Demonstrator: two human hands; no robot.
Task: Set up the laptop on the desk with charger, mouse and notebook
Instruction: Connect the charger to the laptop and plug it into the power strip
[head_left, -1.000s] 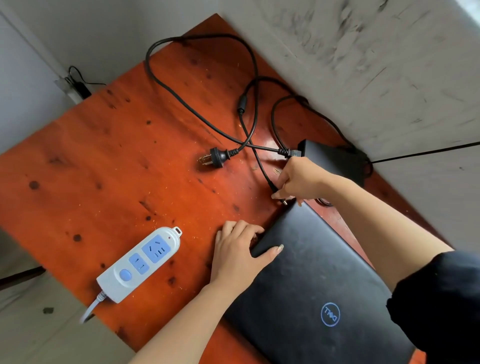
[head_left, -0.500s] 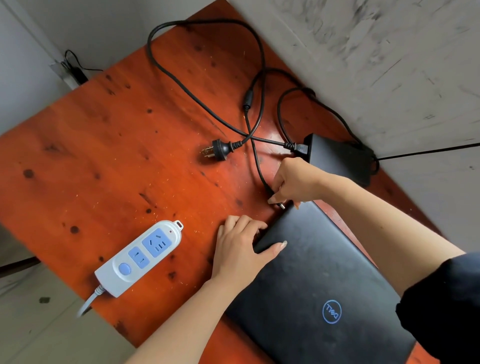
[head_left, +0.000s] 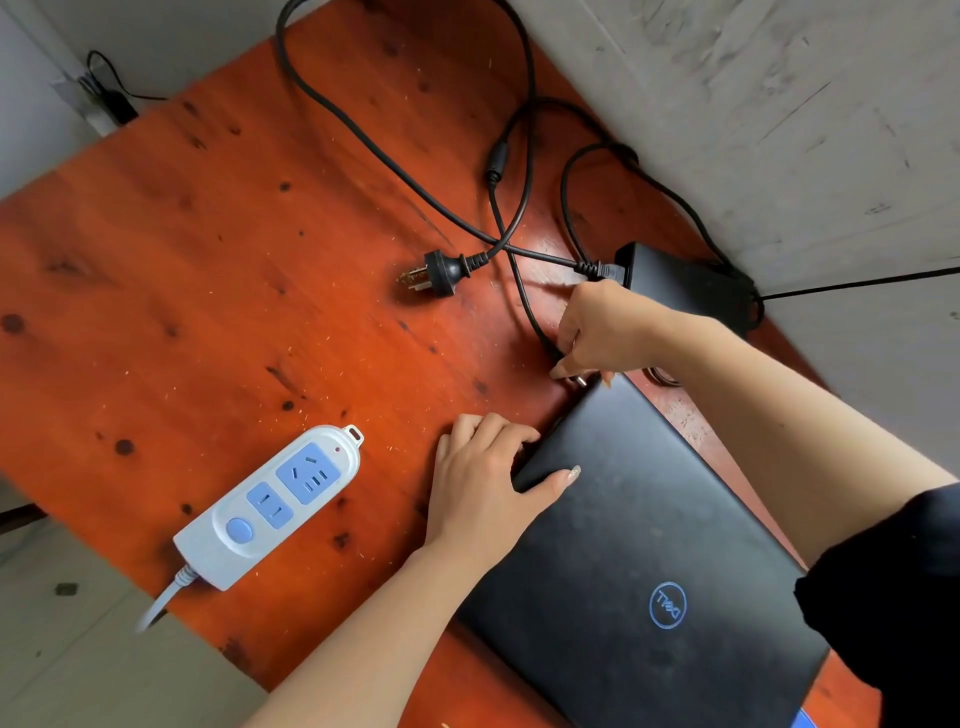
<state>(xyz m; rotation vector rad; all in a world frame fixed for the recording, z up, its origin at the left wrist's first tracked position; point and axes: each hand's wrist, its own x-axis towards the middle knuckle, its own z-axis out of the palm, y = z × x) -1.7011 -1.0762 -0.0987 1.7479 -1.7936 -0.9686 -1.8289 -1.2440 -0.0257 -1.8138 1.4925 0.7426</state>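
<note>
1. Two hands are at work on the red-brown wooden counter (head_left: 208, 270). My left hand (head_left: 483, 483) rests on the near corner of the closed black laptop (head_left: 649, 545), thumb on the lid and the other fingers curled against its side edge, holding it.
2. My right hand (head_left: 602, 332) has its fingers pinched shut around the small plug (head_left: 579, 379) at the end of the thin charger cable; its metal tip pokes out just beside the far corner of the laptop (whether it touches the edge, I cannot tell).
3. The laptop lies flat, lid down, with a blue round logo (head_left: 667, 605) facing up.
4. The black charger brick (head_left: 680, 283) sits at the counter's far edge by the grey wall (head_left: 779, 104), just behind my right hand.
5. Its thick black cord (head_left: 363, 145) loops across the counter and crosses itself, ending in a three-pin wall plug (head_left: 434, 273) that lies loose on the wood.
6. A white power strip (head_left: 270, 499) with blue sockets lies near the counter's left edge, well apart from the wall plug, its grey lead hanging off the side.
</note>
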